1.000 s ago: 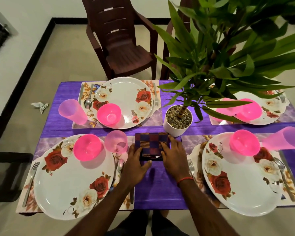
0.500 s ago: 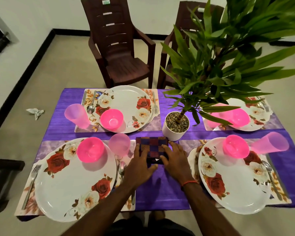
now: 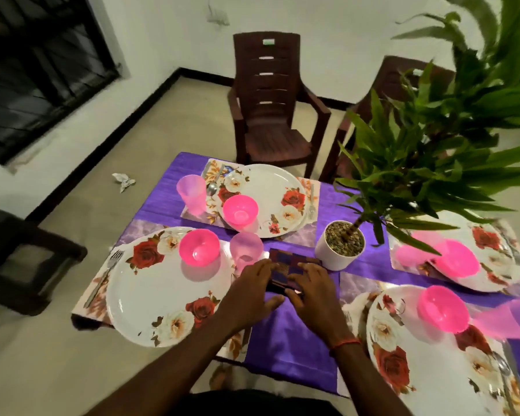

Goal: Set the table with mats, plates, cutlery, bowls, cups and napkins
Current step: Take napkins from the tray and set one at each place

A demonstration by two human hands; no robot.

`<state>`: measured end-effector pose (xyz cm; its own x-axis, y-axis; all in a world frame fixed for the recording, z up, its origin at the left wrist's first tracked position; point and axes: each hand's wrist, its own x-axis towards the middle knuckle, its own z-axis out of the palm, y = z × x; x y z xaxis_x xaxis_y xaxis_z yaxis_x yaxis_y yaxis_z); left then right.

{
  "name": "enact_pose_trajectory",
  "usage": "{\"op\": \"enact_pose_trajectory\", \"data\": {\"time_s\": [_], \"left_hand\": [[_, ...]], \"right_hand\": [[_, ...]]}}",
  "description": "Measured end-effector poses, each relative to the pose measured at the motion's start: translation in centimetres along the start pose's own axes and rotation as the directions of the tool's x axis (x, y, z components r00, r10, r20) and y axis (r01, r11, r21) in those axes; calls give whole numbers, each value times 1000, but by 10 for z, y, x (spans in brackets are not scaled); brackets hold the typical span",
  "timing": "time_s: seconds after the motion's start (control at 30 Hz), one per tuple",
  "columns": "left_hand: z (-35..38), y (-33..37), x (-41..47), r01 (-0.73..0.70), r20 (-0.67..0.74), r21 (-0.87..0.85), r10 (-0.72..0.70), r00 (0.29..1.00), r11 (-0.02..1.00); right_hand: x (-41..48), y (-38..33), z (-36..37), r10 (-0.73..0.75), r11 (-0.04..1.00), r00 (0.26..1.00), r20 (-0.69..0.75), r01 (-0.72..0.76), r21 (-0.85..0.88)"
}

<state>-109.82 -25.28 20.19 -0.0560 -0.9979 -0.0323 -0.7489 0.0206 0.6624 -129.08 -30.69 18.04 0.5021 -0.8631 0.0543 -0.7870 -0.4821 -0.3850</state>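
Observation:
A stack of dark purple checked napkins (image 3: 288, 261) lies in the middle of the purple table (image 3: 285, 337). My left hand (image 3: 249, 291) grips its left side and my right hand (image 3: 314, 291) grips its right side, fingers over the top. Around them are rose-patterned plates: near left (image 3: 159, 298), far left (image 3: 275, 195), near right (image 3: 427, 358) and far right (image 3: 499, 265). Each carries a pink bowl, such as the near left one (image 3: 198, 246). Pale pink cups stand by the plates, one (image 3: 246, 247) just left of the napkins. A fork (image 3: 102, 277) lies left of the near plate.
A white pot (image 3: 339, 247) with a tall leafy plant stands right behind the napkins, its leaves hanging over the right half of the table. Two brown plastic chairs (image 3: 270, 94) stand beyond the far edge. A dark chair (image 3: 21, 262) is at the left. Crumpled paper (image 3: 123, 180) lies on the floor.
The view has swung up and to the left, so the table sits lower and to the right. Both hands have stayed on the napkin stack, closing slightly more over its top.

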Motion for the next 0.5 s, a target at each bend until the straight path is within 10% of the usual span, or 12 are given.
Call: {"op": "enact_pose_trajectory", "data": {"time_s": [0.5], "left_hand": [[14, 11, -102, 460, -407, 334, -314, 858, 823]], "right_hand": [[11, -58, 2, -520, 853, 846, 114, 522, 21]]}}
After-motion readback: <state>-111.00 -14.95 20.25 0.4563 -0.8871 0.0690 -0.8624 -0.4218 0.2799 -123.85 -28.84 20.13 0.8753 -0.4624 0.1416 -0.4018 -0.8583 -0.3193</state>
